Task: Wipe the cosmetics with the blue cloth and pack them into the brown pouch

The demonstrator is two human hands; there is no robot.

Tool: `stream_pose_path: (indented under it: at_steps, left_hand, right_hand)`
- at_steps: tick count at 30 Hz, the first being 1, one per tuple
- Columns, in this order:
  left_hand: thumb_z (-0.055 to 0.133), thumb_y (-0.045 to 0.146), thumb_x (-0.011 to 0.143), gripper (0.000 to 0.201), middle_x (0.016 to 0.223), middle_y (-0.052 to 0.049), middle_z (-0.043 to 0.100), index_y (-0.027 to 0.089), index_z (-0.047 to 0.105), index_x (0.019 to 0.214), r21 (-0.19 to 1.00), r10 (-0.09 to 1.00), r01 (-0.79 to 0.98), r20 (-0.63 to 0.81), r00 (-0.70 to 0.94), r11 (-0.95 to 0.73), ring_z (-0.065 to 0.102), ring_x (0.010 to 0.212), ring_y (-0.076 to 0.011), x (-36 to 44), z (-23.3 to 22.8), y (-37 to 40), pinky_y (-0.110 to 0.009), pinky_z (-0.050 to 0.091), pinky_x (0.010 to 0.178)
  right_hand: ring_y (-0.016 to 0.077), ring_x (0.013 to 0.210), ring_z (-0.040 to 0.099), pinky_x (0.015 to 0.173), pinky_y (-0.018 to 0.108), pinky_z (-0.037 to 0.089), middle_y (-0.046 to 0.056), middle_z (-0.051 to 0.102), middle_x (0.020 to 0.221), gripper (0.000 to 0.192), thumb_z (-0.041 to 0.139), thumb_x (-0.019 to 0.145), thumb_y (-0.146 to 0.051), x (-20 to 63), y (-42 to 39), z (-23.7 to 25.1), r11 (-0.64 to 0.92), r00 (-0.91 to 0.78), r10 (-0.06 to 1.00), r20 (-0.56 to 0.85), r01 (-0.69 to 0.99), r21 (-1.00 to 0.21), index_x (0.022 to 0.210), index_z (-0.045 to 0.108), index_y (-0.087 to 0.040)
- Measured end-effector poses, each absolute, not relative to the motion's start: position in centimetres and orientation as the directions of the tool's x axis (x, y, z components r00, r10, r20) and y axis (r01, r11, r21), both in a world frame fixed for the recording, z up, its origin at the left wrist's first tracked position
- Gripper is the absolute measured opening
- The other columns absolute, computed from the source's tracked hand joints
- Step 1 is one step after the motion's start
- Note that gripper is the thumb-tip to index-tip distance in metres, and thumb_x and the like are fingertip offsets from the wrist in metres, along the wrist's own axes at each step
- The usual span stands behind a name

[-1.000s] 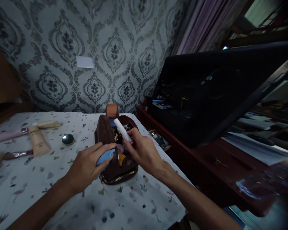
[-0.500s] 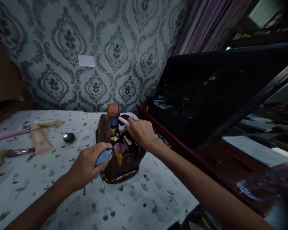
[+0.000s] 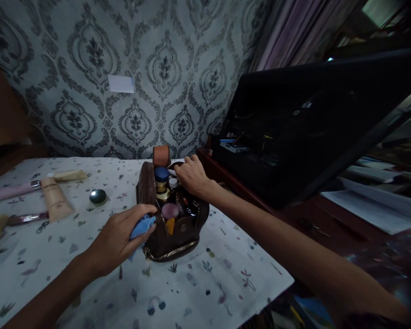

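A brown makeup bag (image 3: 173, 244) stands unzipped on the table, packed with cosmetics. Inside it I see a blue-lidded jar (image 3: 162, 174), a bottle with a white cap (image 3: 173, 183) and a round pink item (image 3: 170, 210). My left hand (image 3: 114, 240) is closed on a crumpled blue cloth (image 3: 144, 226), its fingertips against the bag's near left edge. At the bag's far right side, my right hand (image 3: 193, 177) is closed round a slim white tube (image 3: 172, 172). Most of that tube is hidden by the fingers and the bag.
On the patterned tablecloth (image 3: 99, 292), a beige tube (image 3: 57, 201), a brush (image 3: 27, 218) and a dark round-topped item (image 3: 98, 197) lie to the left. An orange-brown box (image 3: 161, 156) stands behind the bag. A large black case (image 3: 287, 123) leans open at the right.
My right hand has moved slightly up and left, and the white tube has dropped lower into the bag, showing less. The left hand has shifted a little left with the blue cloth.
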State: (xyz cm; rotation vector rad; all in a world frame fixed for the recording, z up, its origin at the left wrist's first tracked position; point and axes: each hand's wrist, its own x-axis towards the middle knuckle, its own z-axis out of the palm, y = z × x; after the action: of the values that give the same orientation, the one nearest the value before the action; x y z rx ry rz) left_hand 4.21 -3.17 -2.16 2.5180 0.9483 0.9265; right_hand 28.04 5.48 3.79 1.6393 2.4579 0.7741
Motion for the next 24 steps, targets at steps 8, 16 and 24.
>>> stream_pose_path:
  at_steps: [8,16,24]
  left_hand:
    - [0.043,0.042,0.1,0.031,0.108,-0.001,0.07,0.03,0.051,0.127,0.468,0.694,0.514,0.447,0.564,-0.719,0.07,0.087,-0.0165,4.1,-2.5,-3.2,-0.023,0.053,0.069]
    - [0.041,0.042,0.1,0.032,0.113,-0.002,0.071,0.03,0.052,0.128,0.462,0.698,0.524,0.447,0.559,-0.716,0.071,0.093,-0.0184,4.2,-2.4,-3.3,-0.025,0.055,0.072]
    - [0.041,0.045,0.101,0.034,0.116,-0.004,0.07,0.03,0.051,0.129,0.492,0.71,0.514,0.433,0.555,-0.702,0.07,0.096,-0.0201,4.1,-2.3,-3.3,-0.027,0.055,0.075]
  right_hand:
    - [0.0306,0.111,0.053,0.092,0.043,0.026,0.015,0.073,0.103,0.022,0.052,0.093,-0.016,28.2,5.2,3.9,0.303,-0.42,0.89,0.179,0.836,0.457,0.101,0.072,-0.015]
    - [0.0317,0.107,0.058,0.094,0.049,0.027,0.016,0.073,0.1,0.027,0.048,0.092,-0.013,28.0,4.4,4.3,0.301,-0.401,0.902,0.158,0.849,0.435,0.105,0.072,-0.015]
    - [0.0347,0.11,0.056,0.095,0.053,0.03,0.018,0.072,0.106,0.023,0.056,0.089,-0.021,28.1,3.7,4.2,0.312,-0.396,0.911,0.12,0.849,0.426,0.105,0.071,-0.013]
